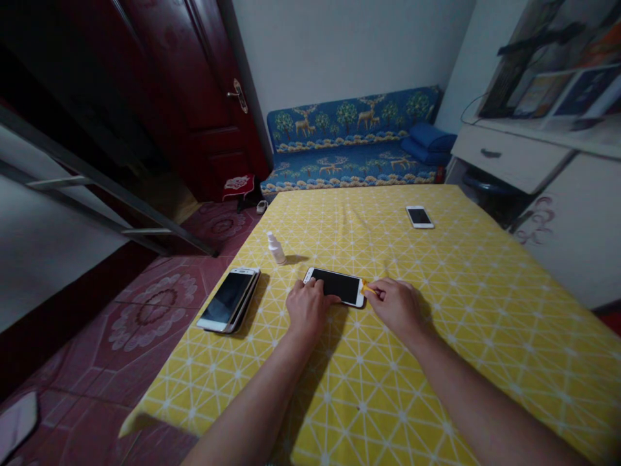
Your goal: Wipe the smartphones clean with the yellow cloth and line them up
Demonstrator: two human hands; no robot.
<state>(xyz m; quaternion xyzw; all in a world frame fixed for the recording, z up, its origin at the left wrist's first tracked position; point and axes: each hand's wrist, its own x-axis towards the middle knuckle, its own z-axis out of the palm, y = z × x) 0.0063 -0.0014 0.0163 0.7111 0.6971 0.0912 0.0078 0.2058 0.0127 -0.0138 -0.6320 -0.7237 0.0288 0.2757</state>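
Note:
A white smartphone [337,286] lies flat on the yellow patterned tablecloth [388,369], its black screen facing up. My left hand [308,307] rests on the phone's left end, with the fingers over the screen and its edge. At the phone's right end, my right hand [395,309] pinches a small yellow tab [367,288] between fingers and thumb. The tab touches the end of the phone. What it is attached to is too small to tell.
A small white spray bottle [275,249] stands left of the phone. Stacked smartphones [228,301] lie near the table's left edge, and another white phone [420,217] lies farther back. A blue sofa [352,136], dark red door [194,97] and white drawer [507,155] surround the table.

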